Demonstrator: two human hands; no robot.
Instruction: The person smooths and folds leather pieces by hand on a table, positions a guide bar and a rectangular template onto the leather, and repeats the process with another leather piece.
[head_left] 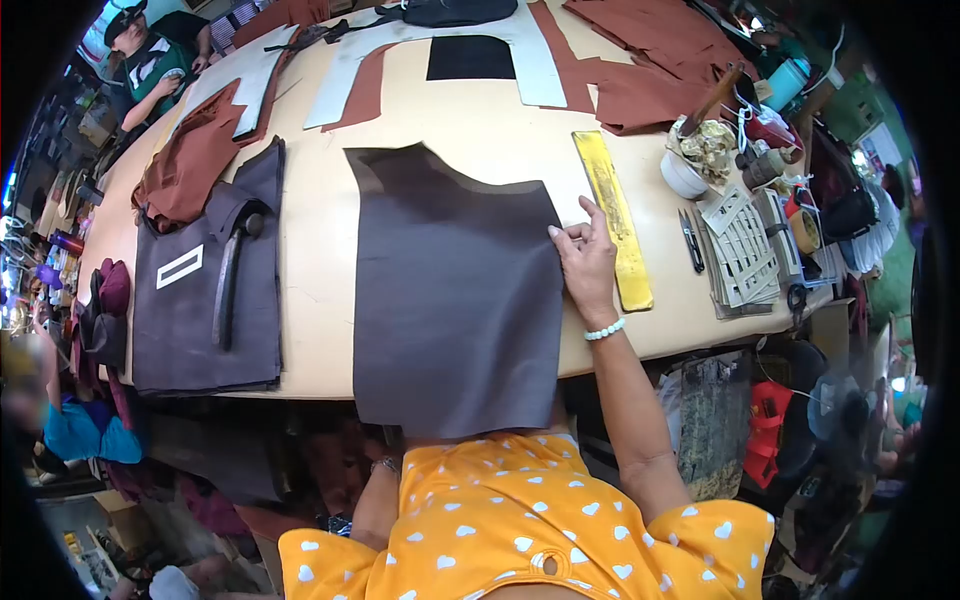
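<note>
A dark grey-brown sheet, cut with a curved top edge, lies in front of me. Its lower end hangs over the table's front edge against my body. My right hand, a beaded bracelet at its wrist, is at the sheet's right edge. The thumb and a curled finger pinch that edge, while the index finger points up and away. Of my left arm only the forearm and a bracelet show, low beside my shirt; that hand's fingers are hidden below the sheet and table edge. A worn yellow strip lies just right of my right hand.
At left, a hammer and a pale rectangular frame rest on stacked dark pieces. Right: black snips, slotted card templates, a white bowl. Reddish-brown pieces lie behind. A person sits far left.
</note>
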